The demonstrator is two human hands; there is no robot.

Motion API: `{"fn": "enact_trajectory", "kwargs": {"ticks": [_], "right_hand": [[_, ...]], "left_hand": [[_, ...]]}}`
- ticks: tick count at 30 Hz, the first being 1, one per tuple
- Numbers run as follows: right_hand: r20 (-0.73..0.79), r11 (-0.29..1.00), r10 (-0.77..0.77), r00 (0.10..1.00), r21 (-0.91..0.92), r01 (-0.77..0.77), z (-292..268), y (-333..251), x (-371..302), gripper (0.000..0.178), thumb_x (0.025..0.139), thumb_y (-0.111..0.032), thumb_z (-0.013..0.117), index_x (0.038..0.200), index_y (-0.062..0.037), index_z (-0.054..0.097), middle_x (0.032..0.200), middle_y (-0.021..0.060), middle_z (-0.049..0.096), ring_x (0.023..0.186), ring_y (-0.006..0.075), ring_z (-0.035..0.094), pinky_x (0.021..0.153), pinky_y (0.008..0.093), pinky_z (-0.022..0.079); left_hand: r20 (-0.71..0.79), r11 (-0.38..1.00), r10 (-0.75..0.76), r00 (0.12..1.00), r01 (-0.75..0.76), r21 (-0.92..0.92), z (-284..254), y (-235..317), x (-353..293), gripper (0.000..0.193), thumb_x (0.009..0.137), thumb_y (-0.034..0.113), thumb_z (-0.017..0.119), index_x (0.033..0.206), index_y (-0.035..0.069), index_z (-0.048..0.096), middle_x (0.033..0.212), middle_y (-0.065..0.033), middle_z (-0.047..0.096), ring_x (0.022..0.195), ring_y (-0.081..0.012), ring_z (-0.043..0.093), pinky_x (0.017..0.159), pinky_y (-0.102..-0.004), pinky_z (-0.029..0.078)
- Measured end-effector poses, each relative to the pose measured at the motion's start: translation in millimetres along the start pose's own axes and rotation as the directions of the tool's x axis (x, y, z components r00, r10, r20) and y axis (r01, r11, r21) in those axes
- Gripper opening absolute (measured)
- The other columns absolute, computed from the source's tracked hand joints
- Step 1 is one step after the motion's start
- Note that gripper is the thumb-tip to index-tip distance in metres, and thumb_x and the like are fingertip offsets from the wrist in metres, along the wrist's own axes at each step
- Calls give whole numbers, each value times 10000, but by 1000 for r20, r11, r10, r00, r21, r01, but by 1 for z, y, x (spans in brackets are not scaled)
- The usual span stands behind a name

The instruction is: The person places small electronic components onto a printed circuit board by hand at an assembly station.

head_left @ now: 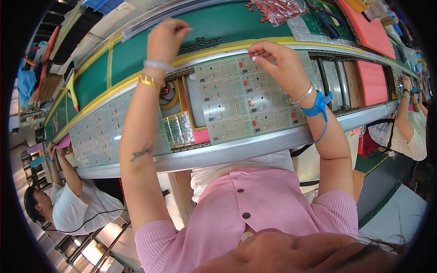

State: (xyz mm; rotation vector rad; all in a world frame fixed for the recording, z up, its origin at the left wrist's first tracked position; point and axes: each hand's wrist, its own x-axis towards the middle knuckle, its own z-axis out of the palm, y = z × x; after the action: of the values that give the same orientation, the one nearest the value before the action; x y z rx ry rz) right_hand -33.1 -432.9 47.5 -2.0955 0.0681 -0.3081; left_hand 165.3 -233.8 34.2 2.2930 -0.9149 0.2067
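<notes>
Motion blur leaves it unclear whether the left hand (165,44) pinches anything. The right hand (284,67) hides part of the far edge of the right circuit-board panel (230,108), and whatever sits in its fingers is too small to make out. The left forearm (139,125) covers part of the left panel (96,134). The bag of red parts (283,10) is cut off at the far edge

Two hands (287,68), two circuit panels (226,102), three bracelets (149,82)
</notes>
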Motion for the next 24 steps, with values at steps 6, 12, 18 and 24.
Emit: {"fn": "enact_trajectory", "kwargs": {"ticks": [6, 12, 18, 24], "right_hand": [[70, 995, 45, 997, 85, -50, 18, 0, -4, 164, 833, -55, 634, 992, -16, 642, 847, 108, 680, 764, 179, 668, 692, 274, 528], [207, 996, -26, 978, -77, 43, 54, -12, 5, 159, 829, -32, 633, 984, -1, 641, 870, 88, 670, 769, 139, 647, 677, 265, 524], [218, 970, -110, 970, -189, 153, 88, -9, 32, 152, 777, -42, 656, 924, -4, 646, 821, 105, 655, 707, 194, 649, 653, 291, 522], [244, 958, -94, 965, -242, 155, 95, -10, 38, 167, 752, -46, 660, 916, -12, 653, 798, 98, 648, 684, 197, 642, 638, 300, 519]], "left_hand": [[59, 994, -2, 998, -4, 109, 11, -67, 31, 168, 768, 233, 716, 870, 100, 723, 860, -94, 645, 801, -261, 633, 735, -369, 498], [-8, 979, 117, 993, -114, 172, 15, -72, 35, 189, 806, 274, 676, 874, 102, 718, 858, -100, 644, 824, -308, 617, 753, -395, 491], [79, 993, -43, 996, 51, -102, -14, -25, -5, 190, 860, 177, 651, 975, 28, 678, 828, -86, 677, 726, -151, 642, 676, -270, 504], [216, 919, -103, 971, 176, -352, -44, -9, -66, 167, 856, 62, 647, 996, -28, 663, 863, -41, 674, 792, -83, 627, 726, -222, 510]]}}
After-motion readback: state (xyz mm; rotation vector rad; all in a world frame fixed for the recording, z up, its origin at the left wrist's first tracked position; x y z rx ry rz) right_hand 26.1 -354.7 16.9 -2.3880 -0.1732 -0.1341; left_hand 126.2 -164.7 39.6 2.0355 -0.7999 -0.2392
